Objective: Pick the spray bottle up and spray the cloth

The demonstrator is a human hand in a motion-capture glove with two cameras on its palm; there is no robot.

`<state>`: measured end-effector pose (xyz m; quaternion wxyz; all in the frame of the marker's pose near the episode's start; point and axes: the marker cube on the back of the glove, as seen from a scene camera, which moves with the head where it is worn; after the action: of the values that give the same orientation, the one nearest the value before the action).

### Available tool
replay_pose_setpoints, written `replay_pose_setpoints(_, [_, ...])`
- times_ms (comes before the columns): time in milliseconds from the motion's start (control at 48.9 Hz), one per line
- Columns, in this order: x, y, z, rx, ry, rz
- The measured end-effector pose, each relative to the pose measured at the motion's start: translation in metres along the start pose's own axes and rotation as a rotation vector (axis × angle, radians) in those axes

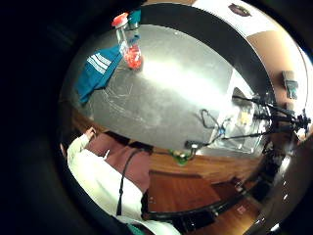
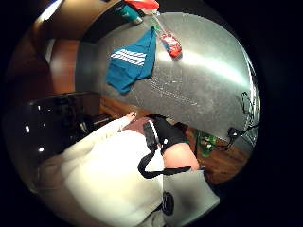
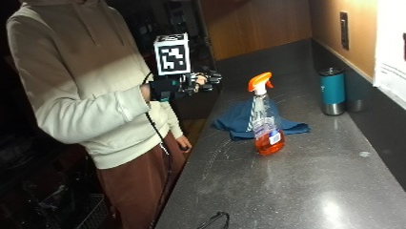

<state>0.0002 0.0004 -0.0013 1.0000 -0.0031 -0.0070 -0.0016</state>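
A clear spray bottle (image 3: 266, 119) with an orange trigger head and orange liquid in its lower part stands upright on the dark grey counter (image 3: 298, 181). It also shows in the palm views (image 1: 128, 41) (image 2: 168, 38). Right behind it lies a crumpled blue cloth (image 3: 244, 119) with white stripes (image 1: 98, 71) (image 2: 132, 64). My gloved right hand (image 3: 184, 86) hovers in the air to the left of the bottle, above the counter's edge, fingers relaxed and holding nothing. It is a short way from the bottle.
A teal tumbler (image 3: 332, 90) stands by the back wall, past the cloth. A black cable (image 3: 212, 220) lies at the counter's near end. The person stands at the counter's left edge with the bare hand hanging down.
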Motion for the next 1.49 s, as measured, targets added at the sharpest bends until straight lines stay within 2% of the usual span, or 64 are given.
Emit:
replay_pose_setpoints(368, [-0.011,-0.006,-0.001,0.004,-0.011,-0.015])
replay_pose_setpoints(613, [-0.012,-0.009,0.000,0.083,-0.063,-0.010])
replay_pose_setpoints(1492, [-0.003,-0.028,0.047,0.126,-0.115,0.039])
